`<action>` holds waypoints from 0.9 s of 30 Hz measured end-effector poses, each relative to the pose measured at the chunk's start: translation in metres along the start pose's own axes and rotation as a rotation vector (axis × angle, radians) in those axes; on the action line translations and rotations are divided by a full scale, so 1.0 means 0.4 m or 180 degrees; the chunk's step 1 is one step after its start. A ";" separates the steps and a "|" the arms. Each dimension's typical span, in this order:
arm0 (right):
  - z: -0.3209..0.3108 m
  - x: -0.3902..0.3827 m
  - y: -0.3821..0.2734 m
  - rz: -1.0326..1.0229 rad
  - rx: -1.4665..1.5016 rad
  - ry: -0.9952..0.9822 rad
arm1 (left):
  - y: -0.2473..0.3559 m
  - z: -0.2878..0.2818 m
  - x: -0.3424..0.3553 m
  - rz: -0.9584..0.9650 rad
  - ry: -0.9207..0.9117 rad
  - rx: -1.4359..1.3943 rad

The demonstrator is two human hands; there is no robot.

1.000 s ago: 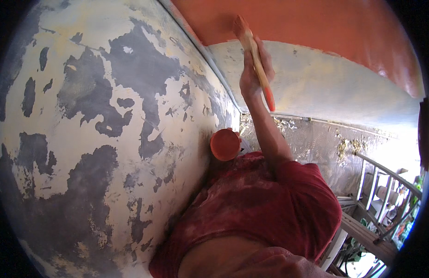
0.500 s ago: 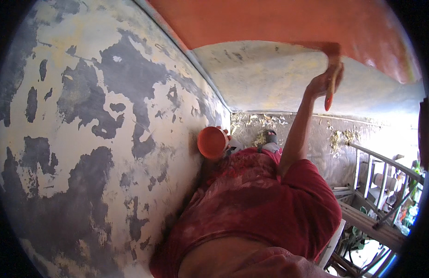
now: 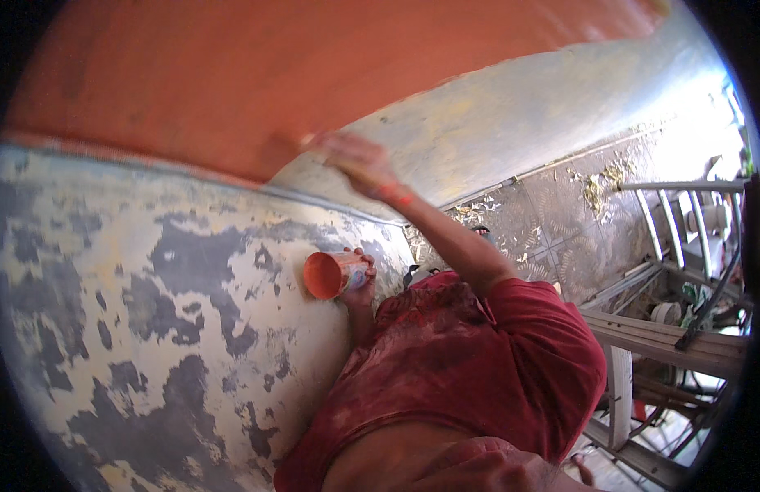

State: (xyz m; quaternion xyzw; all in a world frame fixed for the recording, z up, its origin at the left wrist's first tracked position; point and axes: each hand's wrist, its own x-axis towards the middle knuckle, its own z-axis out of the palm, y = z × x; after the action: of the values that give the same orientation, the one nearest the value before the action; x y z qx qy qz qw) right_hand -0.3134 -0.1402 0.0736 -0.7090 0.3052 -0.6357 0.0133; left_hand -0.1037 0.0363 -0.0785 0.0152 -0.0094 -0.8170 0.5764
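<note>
Brush (image 3: 347, 169) in R hand (image 3: 360, 157), orange pot (image 3: 334, 275) in L hand (image 3: 365, 272) nr wall (image 3: 289, 328).

The person's right arm (image 3: 458, 234) is slanting up and leftward in view, its blurring right hand (image 3: 362, 160) gripping at the far end. The left hand (image 3: 366, 275) is sitting lower, fingers (image 3: 369, 260) curling in a grasp, the left forearm (image 3: 361, 318) showing only partly.

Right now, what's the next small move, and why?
Probably a short rightward stroke of the brush along the orange paint's edge: the right hand has it, blurred, near that edge, and the wall below is pale. The left hand holds the cup.
</note>
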 end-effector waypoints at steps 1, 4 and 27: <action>-0.095 0.013 0.059 0.0454 -0.0007 0.0026 | -0.004 0.012 0.014 -0.0065 -0.0011 -0.0045; -0.466 0.015 0.261 0.0690 -0.0101 0.1229 | -0.032 0.042 0.061 -0.0214 0.0046 -0.0073; -0.685 0.239 0.275 -0.0244 -0.0223 0.0613 | -0.253 0.116 0.368 -0.0830 0.0092 0.0003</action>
State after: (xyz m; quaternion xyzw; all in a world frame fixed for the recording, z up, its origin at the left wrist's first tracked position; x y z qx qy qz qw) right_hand -0.6078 -0.1714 0.1668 -0.6557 0.2997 -0.6899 -0.0652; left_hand -0.2499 -0.0686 -0.0375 0.0283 0.0007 -0.8847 0.4654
